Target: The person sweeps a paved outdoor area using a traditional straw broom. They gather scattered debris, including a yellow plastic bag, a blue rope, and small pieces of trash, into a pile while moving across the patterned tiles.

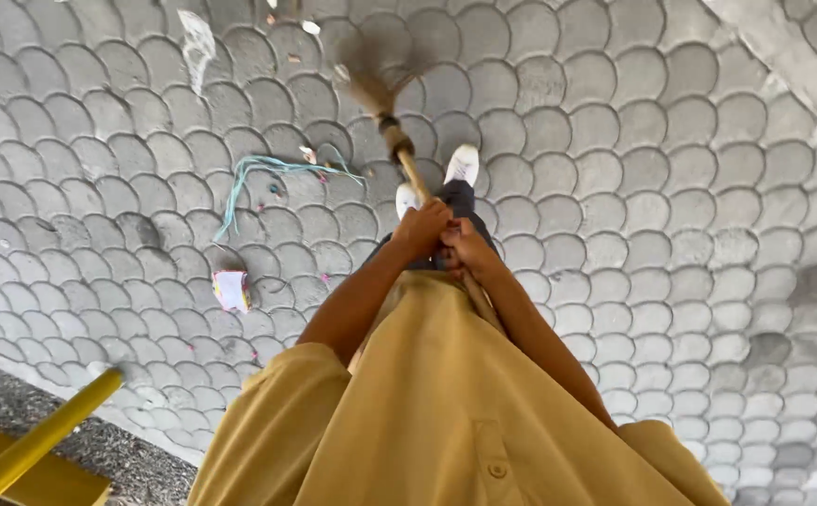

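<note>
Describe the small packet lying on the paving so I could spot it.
On the grey scalloped paving, look to the person's left, below the tangle of pale blue strings. There lies a crumpled wrapper, squarish, white with pink and yellow, the largest scrap of litter around.

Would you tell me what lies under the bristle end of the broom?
Under the blurred bristles of the broom lies grey scalloped paving, with small litter scraps close by. Anything directly beneath the bristles is covered. Both hands, left hand and right hand, grip the handle.
</note>
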